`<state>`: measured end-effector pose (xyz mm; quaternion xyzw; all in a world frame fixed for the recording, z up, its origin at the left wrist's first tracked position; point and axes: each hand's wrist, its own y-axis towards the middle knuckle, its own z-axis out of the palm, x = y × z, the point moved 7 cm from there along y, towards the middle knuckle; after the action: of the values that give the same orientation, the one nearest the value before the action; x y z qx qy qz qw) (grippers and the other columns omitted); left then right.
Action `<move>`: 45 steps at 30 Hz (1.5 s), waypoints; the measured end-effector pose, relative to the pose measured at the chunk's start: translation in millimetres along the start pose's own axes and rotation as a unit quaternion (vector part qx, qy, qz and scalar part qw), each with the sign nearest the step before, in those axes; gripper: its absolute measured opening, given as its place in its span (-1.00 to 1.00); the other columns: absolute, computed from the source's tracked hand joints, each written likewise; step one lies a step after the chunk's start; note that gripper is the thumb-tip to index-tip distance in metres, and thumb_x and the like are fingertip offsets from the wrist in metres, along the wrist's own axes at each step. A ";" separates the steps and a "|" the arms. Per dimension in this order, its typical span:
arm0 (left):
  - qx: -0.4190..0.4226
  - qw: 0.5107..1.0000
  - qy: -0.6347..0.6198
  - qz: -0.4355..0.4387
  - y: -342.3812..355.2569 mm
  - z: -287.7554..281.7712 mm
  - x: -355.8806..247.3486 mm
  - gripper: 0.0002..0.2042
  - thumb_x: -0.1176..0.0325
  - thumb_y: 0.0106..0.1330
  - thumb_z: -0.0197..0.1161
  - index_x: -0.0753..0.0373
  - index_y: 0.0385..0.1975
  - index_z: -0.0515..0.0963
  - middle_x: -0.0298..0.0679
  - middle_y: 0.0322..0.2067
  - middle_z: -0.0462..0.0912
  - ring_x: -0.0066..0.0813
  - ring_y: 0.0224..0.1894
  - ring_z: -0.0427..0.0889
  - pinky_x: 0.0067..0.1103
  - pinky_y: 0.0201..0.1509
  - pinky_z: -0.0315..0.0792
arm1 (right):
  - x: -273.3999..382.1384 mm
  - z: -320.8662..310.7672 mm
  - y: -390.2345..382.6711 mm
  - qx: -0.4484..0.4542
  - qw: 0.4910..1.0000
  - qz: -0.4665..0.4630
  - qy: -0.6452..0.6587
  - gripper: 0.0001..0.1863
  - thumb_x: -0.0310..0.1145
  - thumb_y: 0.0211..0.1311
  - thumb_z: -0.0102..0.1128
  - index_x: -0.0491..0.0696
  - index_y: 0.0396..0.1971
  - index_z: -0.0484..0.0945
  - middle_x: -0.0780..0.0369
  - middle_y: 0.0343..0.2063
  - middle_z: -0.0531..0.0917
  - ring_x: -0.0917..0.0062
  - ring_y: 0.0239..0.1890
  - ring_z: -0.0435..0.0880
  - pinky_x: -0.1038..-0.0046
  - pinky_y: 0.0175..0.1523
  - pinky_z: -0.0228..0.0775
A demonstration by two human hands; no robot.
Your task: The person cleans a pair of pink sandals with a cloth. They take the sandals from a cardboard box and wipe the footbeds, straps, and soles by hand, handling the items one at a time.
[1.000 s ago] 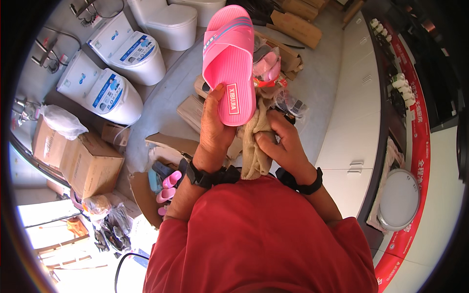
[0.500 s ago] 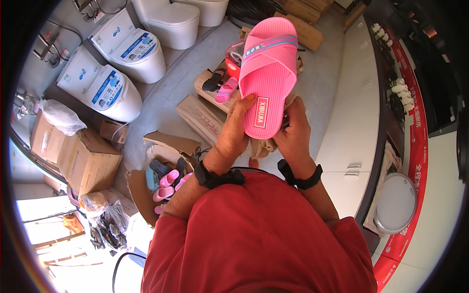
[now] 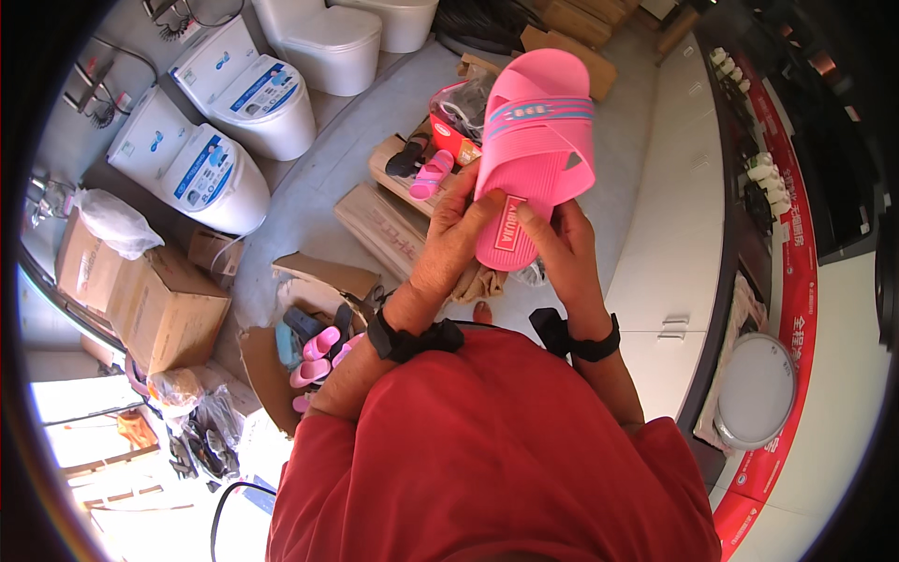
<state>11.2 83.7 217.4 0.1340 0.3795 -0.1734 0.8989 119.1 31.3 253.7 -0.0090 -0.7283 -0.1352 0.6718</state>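
A pink slide slipper [image 3: 536, 140] with crossed straps and blue stripes is raised before me, toe upward. My left hand [image 3: 454, 229] is closed on its left side, thumb over the sole near the heel. My right hand [image 3: 562, 244] grips the right side, thumb also on the footbed. A crumpled beige cloth [image 3: 473, 283] hangs behind and below the slipper, mostly hidden; which hand holds it I cannot tell.
More slippers [image 3: 318, 351] lie in an open carton at lower left; others [image 3: 431, 173] rest on cardboard beyond my hands. Toilets [image 3: 257, 108] and boxes [image 3: 164, 309] line the left. A white cabinet [image 3: 655, 262] runs along my right, and a bare foot [image 3: 482, 314] shows below the cloth.
The slipper has moved rightward and turned slightly. My right hand has shifted from the cloth onto the slipper's side, and more of the cloth is now hidden.
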 end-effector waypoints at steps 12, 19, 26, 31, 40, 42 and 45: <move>-0.104 0.993 -0.024 -0.051 12.1 -52.2 -19.4 -0.74 0.45 0.24 0.07 0.32 -0.07 0.39 -0.23 -0.27 0.58 -0.45 -0.26 0.59 -0.59 -0.18 0.50 | -40.8 -36.3 -7.0 -0.054 0.963 0.151 0.217 -0.61 -0.33 0.26 -0.12 -0.21 0.03 0.30 0.24 -0.18 0.54 0.60 -0.19 0.55 0.58 -0.10 0.37; -0.067 0.982 0.100 0.147 24.6 -24.6 -55.9 -0.71 0.44 0.27 0.10 0.27 -0.02 0.36 -0.33 -0.20 0.51 -0.63 -0.22 0.50 -0.64 -0.16 0.46 | -46.2 -20.5 -17.7 -0.034 0.965 0.167 0.199 -0.61 -0.33 0.26 -0.15 -0.21 0.04 0.26 0.19 -0.13 0.52 0.54 -0.17 0.57 0.50 -0.10 0.43; 0.063 0.985 0.149 0.065 -3.2 15.6 -8.0 -0.67 0.57 0.20 0.13 0.20 -0.03 0.38 -0.40 -0.24 0.43 -0.68 -0.20 0.39 -0.73 -0.09 0.33 | -25.4 -23.1 3.6 -0.076 0.961 0.082 0.254 -0.65 -0.27 0.31 -0.15 -0.19 -0.03 0.33 0.20 -0.15 0.51 0.54 -0.13 0.54 0.49 -0.05 0.39; 0.119 0.935 0.268 0.198 -9.5 33.4 -10.8 -0.67 0.59 0.16 0.15 0.21 -0.07 0.36 -0.37 -0.21 0.41 -0.64 -0.14 0.37 -0.69 -0.05 0.32 | -3.2 -33.7 17.8 -0.123 0.960 -0.003 0.250 -0.63 -0.20 0.32 -0.12 -0.18 -0.06 0.35 0.22 -0.22 0.54 0.59 -0.21 0.57 0.54 -0.12 0.42; -0.030 0.994 0.088 0.055 0.7 8.4 -6.8 -0.62 0.62 0.10 0.17 0.24 -0.05 0.38 -0.35 -0.29 0.51 -0.66 -0.30 0.49 -0.69 -0.21 0.44 | -15.2 -18.2 7.0 -0.145 0.964 0.017 0.222 -0.66 -0.40 0.17 0.12 -0.14 -0.05 0.36 0.27 -0.18 0.52 0.65 -0.16 0.49 0.58 -0.05 0.32; -0.024 0.996 0.078 0.036 0.3 3.2 -12.8 -0.64 0.62 0.11 0.16 0.25 -0.05 0.40 -0.35 -0.30 0.52 -0.66 -0.31 0.50 -0.69 -0.21 0.45 | -12.1 -17.3 7.3 -0.109 0.975 -0.003 0.194 -0.64 -0.44 0.15 0.12 -0.14 -0.04 0.35 0.27 -0.17 0.51 0.64 -0.14 0.48 0.57 -0.05 0.32; -0.009 0.997 0.074 0.012 -1.5 -8.5 -29.5 -0.65 0.61 0.12 0.15 0.26 -0.05 0.43 -0.36 -0.33 0.54 -0.67 -0.33 0.52 -0.70 -0.21 0.45 | -8.3 -29.2 9.4 0.017 0.990 -0.006 0.138 -0.59 -0.53 0.09 0.09 -0.15 0.00 0.31 0.25 -0.09 0.46 0.59 -0.04 0.44 0.53 0.01 0.31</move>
<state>-14.0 91.8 233.0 0.1429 0.4452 -0.1484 0.8714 150.2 35.7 249.0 0.0257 -0.6307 -0.1267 0.7652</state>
